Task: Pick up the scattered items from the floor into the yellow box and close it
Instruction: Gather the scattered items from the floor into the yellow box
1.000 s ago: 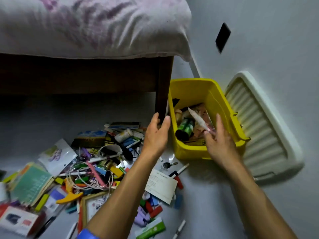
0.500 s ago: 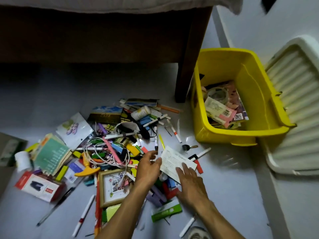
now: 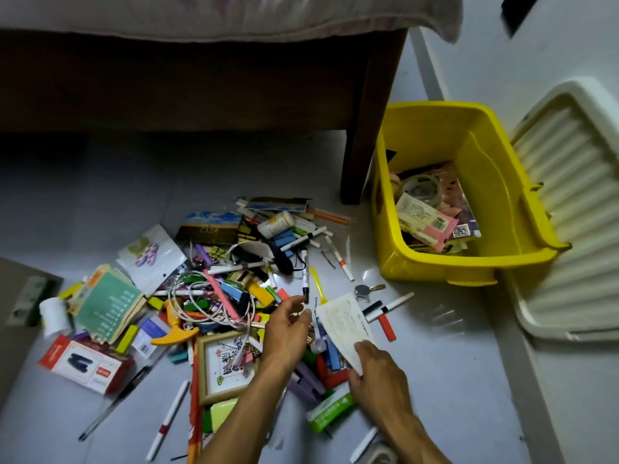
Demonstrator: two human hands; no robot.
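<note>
At right, the yellow box (image 3: pixel 495 182) holds tape (image 3: pixel 421 188) and packets; the right hand (image 3: pixel 376 375) pinches a paper slip (image 3: pixel 348 324), the left hand (image 3: pixel 287 333) loosely spread.

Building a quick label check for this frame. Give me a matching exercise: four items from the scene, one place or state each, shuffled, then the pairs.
Items:
1. white paper slip
2. roll of clear tape
3. white ribbed lid
4. framed picture

Places or states:
A. inside the yellow box
B. lying on the floor among the clutter, beside the left hand
C. pinched at its near end by the right hand
D. propped against the wall, right of the box

Pairs: 1-C, 2-A, 3-D, 4-B
</note>
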